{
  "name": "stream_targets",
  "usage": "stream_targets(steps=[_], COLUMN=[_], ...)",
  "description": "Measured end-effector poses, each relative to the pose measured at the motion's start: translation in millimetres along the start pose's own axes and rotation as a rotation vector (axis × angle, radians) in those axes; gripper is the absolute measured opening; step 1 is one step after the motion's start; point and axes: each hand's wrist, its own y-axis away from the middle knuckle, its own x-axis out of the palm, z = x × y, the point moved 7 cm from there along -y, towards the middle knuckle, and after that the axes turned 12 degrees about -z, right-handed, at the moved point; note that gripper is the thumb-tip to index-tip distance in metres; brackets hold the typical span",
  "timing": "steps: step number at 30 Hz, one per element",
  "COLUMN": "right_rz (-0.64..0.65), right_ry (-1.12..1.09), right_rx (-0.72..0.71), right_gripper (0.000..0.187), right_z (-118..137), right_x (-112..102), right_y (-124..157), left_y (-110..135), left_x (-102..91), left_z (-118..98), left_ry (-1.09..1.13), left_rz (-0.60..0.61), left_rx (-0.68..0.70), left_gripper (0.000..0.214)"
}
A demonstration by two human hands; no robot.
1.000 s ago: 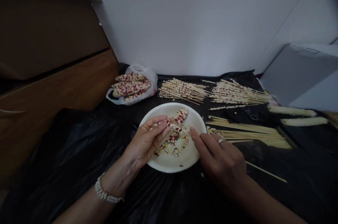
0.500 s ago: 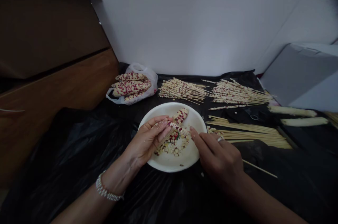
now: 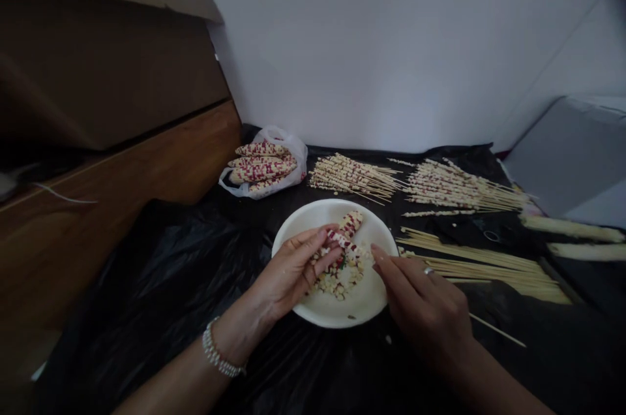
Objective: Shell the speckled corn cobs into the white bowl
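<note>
Over a white bowl (image 3: pixel 313 317), my left hand (image 3: pixel 298 265) pinches the far end of a skewer (image 3: pixel 348 243) strung with white and dark red corn kernels. My right hand (image 3: pixel 420 291), with a ring on it, is closed around the same skewer; the bare stick comes out behind the hand toward the lower right. Loose corn kernels (image 3: pixel 337 288) lie in the bowl below, along with a red-and-cream corn cob (image 3: pixel 351 222) at its far side. My left fingers partly cover the kernels.
A plastic bag (image 3: pixel 298 167) holds several speckled cobs. Two piles of kernel-strung skewers (image 3: pixel 349 175) lie behind the bowl. Bare sticks (image 3: pixel 489 268) and two stripped cobs (image 3: pixel 581 229) lie to the right. Black plastic sheeting (image 3: pixel 186 271) covers the surface; a wall stands behind.
The view has turned a little, so everything sits further right and slightly lower. My left fingers have loosened somewhat around the strung end. Both hands stay over the bowl.
</note>
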Motion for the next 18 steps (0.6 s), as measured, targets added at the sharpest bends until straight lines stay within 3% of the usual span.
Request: stream_targets(steps=[3, 7, 13, 18], right_rz=[-0.007, 0.007, 0.017, 0.011], right_ry=[0.017, -0.017, 0.105, 0.127], right_rx=[-0.051, -0.072, -0.034, -0.064], right_gripper=[0.038, 0.043, 0.050, 0.035], right_z=[2.2, 1.7, -12.2, -21.8], right_x=[-1.9, -1.4, -0.1, -1.2], right_y=[0.3, 2.8, -6.3, -12.7], left_y=[0.9, -0.5, -3.7, -11.5], left_x=[1.1, -4.8, -15.7, -23.6], left_z=[5.0, 4.6, -12.2, -28.9], left_ry=[-0.029, 0.006, 0.103, 0.151], left_rz=[0.031, -0.021, -0.145, -0.194], left_rx=[-0.017, -0.025, -0.024, 0.055], left_gripper=[0.016, 0.010, 0.016, 0.018])
